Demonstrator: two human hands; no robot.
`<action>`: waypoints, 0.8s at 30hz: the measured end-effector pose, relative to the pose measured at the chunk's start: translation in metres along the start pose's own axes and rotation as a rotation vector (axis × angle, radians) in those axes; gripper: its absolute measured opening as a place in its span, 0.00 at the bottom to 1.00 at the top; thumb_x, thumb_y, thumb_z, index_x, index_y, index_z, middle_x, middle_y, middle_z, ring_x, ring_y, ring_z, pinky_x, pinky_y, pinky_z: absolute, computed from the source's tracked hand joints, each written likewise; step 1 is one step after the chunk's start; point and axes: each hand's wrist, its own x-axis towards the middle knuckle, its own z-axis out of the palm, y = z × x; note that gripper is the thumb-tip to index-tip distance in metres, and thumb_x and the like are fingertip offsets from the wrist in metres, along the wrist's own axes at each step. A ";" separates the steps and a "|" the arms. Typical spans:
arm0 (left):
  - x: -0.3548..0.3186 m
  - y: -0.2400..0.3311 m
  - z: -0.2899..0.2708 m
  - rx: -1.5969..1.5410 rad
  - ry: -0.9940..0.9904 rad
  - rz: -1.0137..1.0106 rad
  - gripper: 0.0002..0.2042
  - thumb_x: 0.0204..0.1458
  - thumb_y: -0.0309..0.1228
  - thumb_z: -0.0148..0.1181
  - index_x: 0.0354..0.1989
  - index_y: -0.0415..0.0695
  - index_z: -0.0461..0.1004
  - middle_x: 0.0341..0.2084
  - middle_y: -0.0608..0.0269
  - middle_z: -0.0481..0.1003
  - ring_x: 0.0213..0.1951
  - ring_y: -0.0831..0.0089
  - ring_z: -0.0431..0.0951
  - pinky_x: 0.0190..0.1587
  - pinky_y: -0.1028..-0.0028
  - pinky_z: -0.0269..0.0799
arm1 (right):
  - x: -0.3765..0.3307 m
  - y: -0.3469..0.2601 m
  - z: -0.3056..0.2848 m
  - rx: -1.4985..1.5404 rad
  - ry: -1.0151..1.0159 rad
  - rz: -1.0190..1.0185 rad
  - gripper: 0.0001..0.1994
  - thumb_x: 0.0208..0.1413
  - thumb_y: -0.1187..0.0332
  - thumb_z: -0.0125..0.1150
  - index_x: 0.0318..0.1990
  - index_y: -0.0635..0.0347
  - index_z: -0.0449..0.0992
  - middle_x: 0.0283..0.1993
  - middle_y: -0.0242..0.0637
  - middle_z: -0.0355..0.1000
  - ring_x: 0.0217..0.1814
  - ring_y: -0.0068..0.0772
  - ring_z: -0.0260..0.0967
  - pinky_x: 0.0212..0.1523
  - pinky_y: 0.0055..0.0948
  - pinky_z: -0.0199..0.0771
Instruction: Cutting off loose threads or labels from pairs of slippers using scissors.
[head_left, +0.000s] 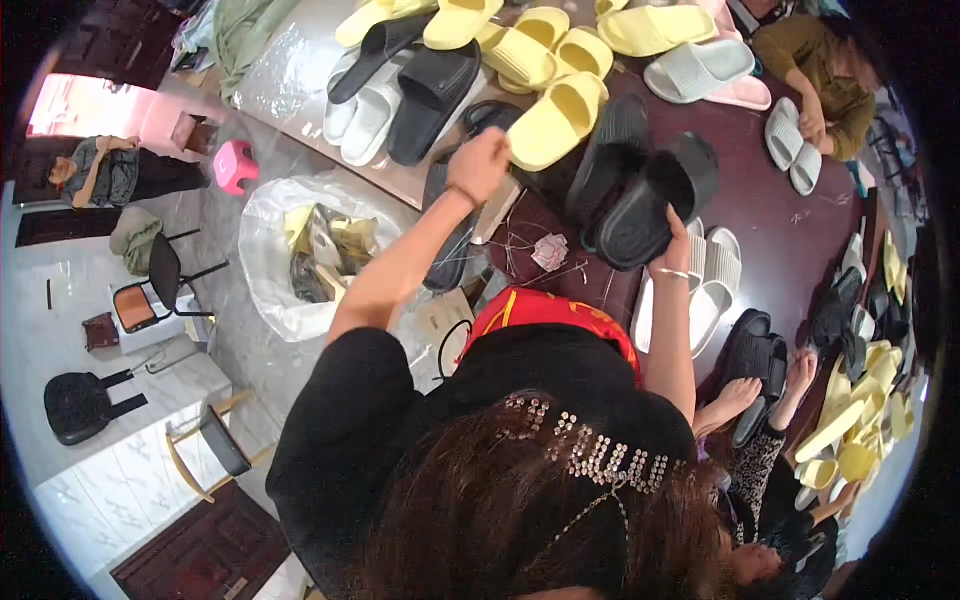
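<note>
At frame centre we are closing our left hand [480,165] on a yellow slide sandal [556,122], seemingly, while our right hand [676,243] fingers are clasping a black slide sandal [650,200] by its edge, lifting it off the table [790,240]

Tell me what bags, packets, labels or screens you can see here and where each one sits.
Clear plastic bag: on the floor left of the table, open, rounded, holding yellowish and dark wrappers.
Crumpled clear plastic sheet: on the table's far left corner, shiny.
Small pale pink tag: on the dark table between the hands.
No screens or signs visible.
</note>
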 end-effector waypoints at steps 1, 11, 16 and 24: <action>-0.012 -0.025 -0.005 -0.015 0.122 0.019 0.07 0.44 0.32 0.50 0.30 0.43 0.68 0.26 0.55 0.73 0.30 0.56 0.73 0.32 0.63 0.67 | -0.003 -0.004 0.001 0.029 -0.028 0.015 0.16 0.49 0.68 0.51 0.45 0.66 0.67 0.45 0.42 0.68 0.45 0.40 0.66 0.50 0.38 0.64; -0.096 -0.074 0.000 -0.062 0.258 -0.426 0.15 0.43 0.32 0.57 0.39 0.39 0.66 0.26 0.52 0.73 0.28 0.67 0.73 0.32 0.73 0.67 | 0.005 -0.035 -0.001 0.021 -0.064 0.048 0.17 0.50 0.65 0.51 0.46 0.65 0.66 0.47 0.42 0.67 0.47 0.40 0.65 0.50 0.39 0.63; -0.087 -0.088 0.038 -0.355 0.298 -0.266 0.26 0.41 0.33 0.59 0.50 0.41 0.59 0.31 0.47 0.72 0.32 0.65 0.72 0.37 0.74 0.66 | 0.005 -0.036 -0.005 0.021 -0.036 0.029 0.17 0.49 0.64 0.52 0.45 0.65 0.67 0.45 0.41 0.68 0.46 0.40 0.66 0.49 0.39 0.64; 0.001 -0.021 0.080 -0.013 0.453 -0.551 0.33 0.44 0.33 0.55 0.59 0.51 0.46 0.36 0.43 0.70 0.40 0.59 0.71 0.40 0.72 0.65 | 0.004 -0.027 -0.015 -0.033 -0.077 0.009 0.17 0.49 0.65 0.52 0.45 0.65 0.67 0.44 0.40 0.68 0.44 0.40 0.67 0.48 0.38 0.65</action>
